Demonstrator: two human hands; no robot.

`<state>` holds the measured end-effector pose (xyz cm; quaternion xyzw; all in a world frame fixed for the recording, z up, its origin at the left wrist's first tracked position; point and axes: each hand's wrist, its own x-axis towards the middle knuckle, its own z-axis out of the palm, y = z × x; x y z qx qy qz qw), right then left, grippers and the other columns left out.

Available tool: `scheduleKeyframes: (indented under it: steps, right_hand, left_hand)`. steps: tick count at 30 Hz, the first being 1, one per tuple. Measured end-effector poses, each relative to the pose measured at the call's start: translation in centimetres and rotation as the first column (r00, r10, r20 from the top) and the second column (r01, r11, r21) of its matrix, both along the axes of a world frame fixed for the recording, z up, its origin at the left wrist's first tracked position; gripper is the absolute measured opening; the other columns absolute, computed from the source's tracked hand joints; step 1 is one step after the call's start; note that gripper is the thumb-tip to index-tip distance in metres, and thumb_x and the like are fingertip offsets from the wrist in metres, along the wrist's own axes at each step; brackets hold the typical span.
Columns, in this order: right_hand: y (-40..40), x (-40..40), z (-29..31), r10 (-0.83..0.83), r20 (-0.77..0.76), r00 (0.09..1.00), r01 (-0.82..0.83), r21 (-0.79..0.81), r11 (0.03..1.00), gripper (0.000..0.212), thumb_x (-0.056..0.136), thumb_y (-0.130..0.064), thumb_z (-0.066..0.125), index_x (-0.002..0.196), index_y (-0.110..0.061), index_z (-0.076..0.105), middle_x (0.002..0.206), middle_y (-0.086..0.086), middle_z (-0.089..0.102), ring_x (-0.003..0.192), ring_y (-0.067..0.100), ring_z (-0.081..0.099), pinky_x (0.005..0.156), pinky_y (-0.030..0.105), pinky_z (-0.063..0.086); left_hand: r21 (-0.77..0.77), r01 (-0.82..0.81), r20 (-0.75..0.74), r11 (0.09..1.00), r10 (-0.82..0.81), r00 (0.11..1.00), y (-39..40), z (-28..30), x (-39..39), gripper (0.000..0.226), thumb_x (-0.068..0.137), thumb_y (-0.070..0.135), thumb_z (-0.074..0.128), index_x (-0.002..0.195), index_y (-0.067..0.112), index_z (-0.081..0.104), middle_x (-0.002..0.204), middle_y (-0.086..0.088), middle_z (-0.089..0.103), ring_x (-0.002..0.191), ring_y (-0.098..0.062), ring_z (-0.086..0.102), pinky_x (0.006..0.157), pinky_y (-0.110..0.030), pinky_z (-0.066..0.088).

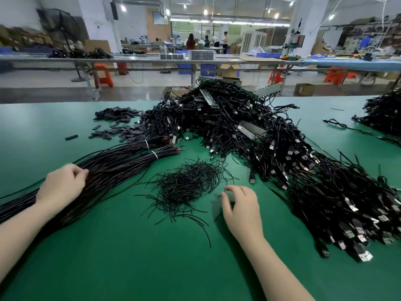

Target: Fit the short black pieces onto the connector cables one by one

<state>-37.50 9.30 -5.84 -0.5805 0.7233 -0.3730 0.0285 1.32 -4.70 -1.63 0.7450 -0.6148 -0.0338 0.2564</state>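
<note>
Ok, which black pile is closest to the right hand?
The loose heap of thin short black pieces, just left of the right hand. The flat dark sleeves lie far back left; the USB cable pile is on the right.

One wide-angle camera sits on the person's head, looking forward and down across the green tabletop (134, 268), near above both forearms, with the workshop hall stretching beyond.

Left hand (61, 184) on cable bundle (112, 165) (right hand (240, 208) beside short black pieces (186, 183))
</note>
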Motion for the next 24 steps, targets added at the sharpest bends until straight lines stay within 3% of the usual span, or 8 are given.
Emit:
scheduleKeyframes:
  steps: [5, 7, 10, 15, 17, 19, 22, 24]
  right_hand:
    - [-0.2, -0.4, -0.2, -0.005, 0.059, 0.998, 0.003, 0.044, 0.999, 0.025, 0.097, -0.03, 0.052, 0.116, -0.016, 0.061, 0.112, -0.004, 0.061, 0.116, 0.016, 0.044, 0.095, 0.027, 0.035]
    - [-0.1, -0.4, -0.2, 0.003, 0.071, 0.997, -0.005, 0.029, 1.0, 0.024, 0.097, -0.029, 0.052, 0.115, -0.017, 0.061, 0.11, -0.006, 0.06, 0.116, 0.015, 0.044, 0.095, 0.027, 0.037]
    - [-0.1, -0.4, -0.3, 0.004, 0.088, 0.996, -0.006, 0.027, 1.0, 0.022, 0.097, -0.029, 0.052, 0.114, -0.019, 0.061, 0.109, -0.009, 0.06, 0.115, 0.015, 0.045, 0.094, 0.029, 0.04]
    - [-0.4, -0.4, -0.4, 0.01, 0.064, 0.998, -0.015, 0.065, 0.998, 0.023, 0.097, -0.029, 0.052, 0.115, -0.018, 0.061, 0.107, -0.007, 0.061, 0.114, 0.016, 0.047, 0.093, 0.031, 0.042]
    - [-0.1, -0.3, 0.0, -0.015, 0.045, 0.999, 0.012, 0.054, 0.998, 0.023, 0.096, -0.026, 0.054, 0.116, -0.016, 0.061, 0.11, -0.004, 0.062, 0.115, 0.018, 0.047, 0.094, 0.032, 0.041]
    - [0.5, 0.5, 0.9, -0.026, 0.024, 0.999, 0.028, -0.077, 0.997, 0.025, 0.093, -0.018, 0.059, 0.118, -0.013, 0.062, 0.114, 0.001, 0.062, 0.114, 0.023, 0.05, 0.094, 0.034, 0.043]
    - [1.6, 4.3, 3.0, 0.212, -0.078, 0.974, -0.224, -0.203, 0.953, 0.044, 0.09, -0.017, 0.064, 0.133, -0.018, 0.054, 0.136, 0.0, 0.052, 0.094, 0.014, 0.062, 0.087, 0.034, 0.051]
    - [1.5, 8.7, 5.1, 0.482, 0.012, 0.876, -0.478, -0.115, 0.871, 0.067, 0.091, -0.027, 0.063, 0.148, -0.036, 0.027, 0.156, -0.016, 0.02, 0.075, 0.006, 0.062, 0.083, 0.031, 0.054]
  left_hand:
    - [-0.24, -0.243, -0.56, 0.94, 0.071, 0.825, -1.3, 1.2, -1.0, 0.035, 0.098, 0.034, 0.033, 0.088, 0.014, 0.059, 0.075, -0.006, 0.07, 0.057, -0.021, 0.059, 0.065, -0.038, 0.053]
    - [-0.393, -0.33, -0.666, 0.858, -0.018, 0.746, -0.7, 1.5, -1.2, 0.029, 0.094, 0.041, 0.025, 0.087, 0.023, 0.048, 0.075, -0.009, 0.066, 0.049, -0.006, 0.06, 0.064, -0.034, 0.051]
    - [-0.581, -0.221, -0.576, 0.783, -0.203, 0.792, 1.6, 1.7, -2.4, 0.022, 0.098, 0.044, 0.021, 0.09, 0.032, 0.038, 0.071, 0.003, 0.058, 0.042, -0.001, 0.056, 0.046, -0.019, 0.039]
    - [-0.39, -0.295, -0.646, 0.872, -0.031, 0.763, -0.9, 2.3, 1.8, 0.052, 0.103, 0.04, 0.019, 0.116, 0.003, 0.052, 0.104, -0.022, 0.065, 0.05, -0.015, 0.044, 0.048, -0.031, 0.036]
    - [-0.399, -0.282, -0.618, 0.872, -0.028, 0.786, -0.9, 3.5, 3.0, 0.047, 0.104, 0.036, 0.02, 0.112, 0.002, 0.051, 0.095, -0.022, 0.064, 0.046, -0.014, 0.045, 0.045, -0.029, 0.037]
    - [-0.534, -0.16, -0.528, 0.831, -0.18, 0.83, 1.3, 4.2, 1.3, 0.045, 0.105, 0.037, 0.022, 0.109, 0.003, 0.052, 0.075, -0.002, 0.059, 0.04, -0.006, 0.049, 0.041, -0.015, 0.036]
    - [-0.683, 0.181, -0.276, 0.708, -0.479, 0.833, 6.3, 3.0, -1.5, 0.024, 0.102, 0.054, 0.026, 0.109, 0.039, 0.043, 0.072, 0.008, 0.062, 0.043, -0.007, 0.054, 0.047, -0.016, 0.04]
    - [-0.653, 0.344, -0.181, 0.675, -0.58, 0.795, 8.4, 1.6, -1.9, 0.015, 0.102, 0.053, 0.029, 0.109, 0.045, 0.039, 0.077, 0.011, 0.064, 0.047, -0.006, 0.058, 0.049, -0.017, 0.043]
